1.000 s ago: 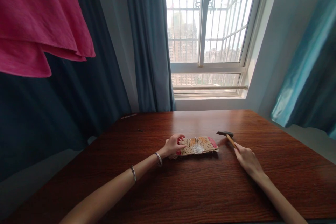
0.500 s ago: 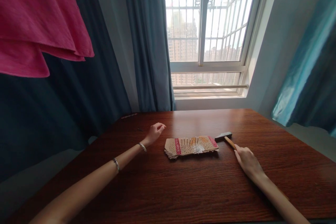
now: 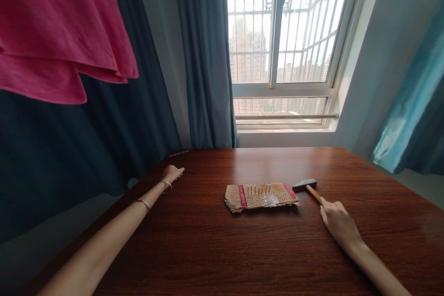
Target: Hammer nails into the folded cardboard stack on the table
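Note:
My right hand is closed around the wooden handle of a hammer, whose dark head rests on the table, right of a cardboard stack. That stack of cardboard pieces is dotted with holes, banded in pink, and patched with clear tape. Several nails stand upright in its top. Over on the left, my left hand is low at the tabletop with its fingers drawn together; what they hold, if anything, is too small to make out. Just right of its fingertips lies a small dark nail-like piece.
The brown wooden table reaches to the wall under a barred window. A short chain-like strip lies at its far left edge. Blue curtains hang on both sides, and a pink cloth hangs at upper left.
My left hand has moved left, away from the cardboard stack, towards the small dark piece. My right hand still holds the hammer in place. The view has shifted slightly left.

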Demonstrator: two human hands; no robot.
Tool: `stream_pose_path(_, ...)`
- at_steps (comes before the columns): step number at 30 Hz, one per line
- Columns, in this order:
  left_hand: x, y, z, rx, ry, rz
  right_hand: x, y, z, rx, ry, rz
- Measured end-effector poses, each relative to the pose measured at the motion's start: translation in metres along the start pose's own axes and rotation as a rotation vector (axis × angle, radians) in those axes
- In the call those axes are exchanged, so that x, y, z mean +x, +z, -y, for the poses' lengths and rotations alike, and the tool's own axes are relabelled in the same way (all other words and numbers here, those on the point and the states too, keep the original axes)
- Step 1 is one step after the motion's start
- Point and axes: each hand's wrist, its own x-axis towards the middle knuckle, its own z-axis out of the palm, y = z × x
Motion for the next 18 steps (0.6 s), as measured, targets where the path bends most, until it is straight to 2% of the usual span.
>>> stream_pose_path(3, 0.005, 0.013, -0.006, -0.02, -0.026, 0.062, -0.001, 0.006, -0.001, -0.029, -0.021, -0.027)
stream_pose_path(8, 0.007, 0.033, -0.029, 0.023, 0.014, 0.051, -0.002, 0.012, -0.003, -0.061, -0.055, -0.077)
stream_pose_path(15, 0.012, 0.041, -0.053, 0.107, 0.011, 0.072, -0.002, 0.009, -0.001, -0.113, -0.068, -0.067)
stream_pose_path(18, 0.013, 0.041, -0.055, 0.185, 0.075, 0.072, -0.001, 0.009, 0.001, -0.112, -0.038, -0.055)
